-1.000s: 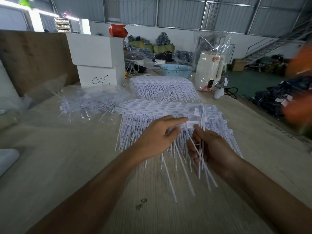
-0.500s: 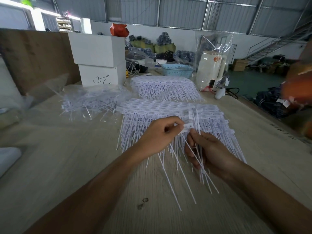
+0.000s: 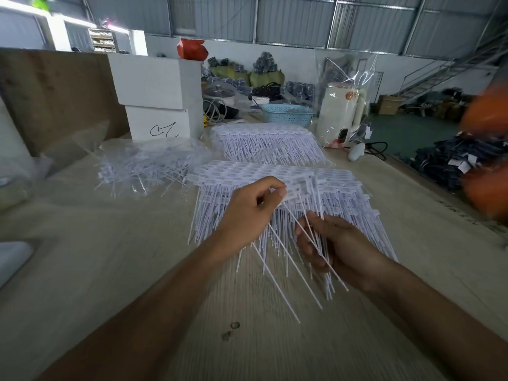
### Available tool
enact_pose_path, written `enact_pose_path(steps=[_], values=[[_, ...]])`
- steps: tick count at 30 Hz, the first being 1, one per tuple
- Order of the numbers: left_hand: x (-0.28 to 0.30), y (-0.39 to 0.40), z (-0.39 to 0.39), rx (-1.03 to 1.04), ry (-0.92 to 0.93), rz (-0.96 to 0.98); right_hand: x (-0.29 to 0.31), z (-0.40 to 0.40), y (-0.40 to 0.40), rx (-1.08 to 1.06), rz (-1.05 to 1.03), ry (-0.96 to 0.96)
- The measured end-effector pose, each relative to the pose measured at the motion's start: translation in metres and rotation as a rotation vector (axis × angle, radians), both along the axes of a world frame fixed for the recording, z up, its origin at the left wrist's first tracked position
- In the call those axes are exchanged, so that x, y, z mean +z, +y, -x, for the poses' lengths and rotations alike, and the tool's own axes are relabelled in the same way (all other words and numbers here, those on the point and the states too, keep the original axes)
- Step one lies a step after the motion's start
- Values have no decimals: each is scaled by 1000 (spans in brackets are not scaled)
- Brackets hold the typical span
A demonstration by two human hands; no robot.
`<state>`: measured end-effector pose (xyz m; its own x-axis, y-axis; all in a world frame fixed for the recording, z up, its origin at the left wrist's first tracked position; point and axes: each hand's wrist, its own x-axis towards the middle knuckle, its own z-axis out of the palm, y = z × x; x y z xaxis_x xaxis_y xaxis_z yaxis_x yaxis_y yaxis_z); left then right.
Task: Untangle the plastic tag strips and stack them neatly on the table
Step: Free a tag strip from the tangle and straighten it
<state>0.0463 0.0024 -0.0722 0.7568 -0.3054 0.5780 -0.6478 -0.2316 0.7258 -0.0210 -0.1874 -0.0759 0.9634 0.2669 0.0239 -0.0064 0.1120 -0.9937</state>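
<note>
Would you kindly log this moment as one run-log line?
left hand: pinches tag strip | right hand: grips strip stems | neat stack: beneath hands | tangled pile: left

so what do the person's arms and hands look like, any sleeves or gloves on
Both hands are bare: no gloves, rings or watch show on the left hand or the right hand. Both forearms are uncovered right down to the bottom edge of the view, so no sleeve is visible. No markings or bands show on either wrist.

An orange object (image 3: 488, 158) at the table's right edge is blurred and cut off by the frame. The left hand (image 3: 247, 215) and right hand (image 3: 338, 248) hide part of the near tag stack (image 3: 247, 174).
</note>
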Motion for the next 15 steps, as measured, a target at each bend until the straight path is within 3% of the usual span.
enact_pose_path(steps=[5,11,15], values=[[-2,-1,0,67,-32,-83,-1,-2,0,-43,24,11],[3,-3,7,-91,46,-201,0,-5,-3,-255,-7,21],[2,-6,8,-84,20,-212,2,-6,-7,-345,-44,22]])
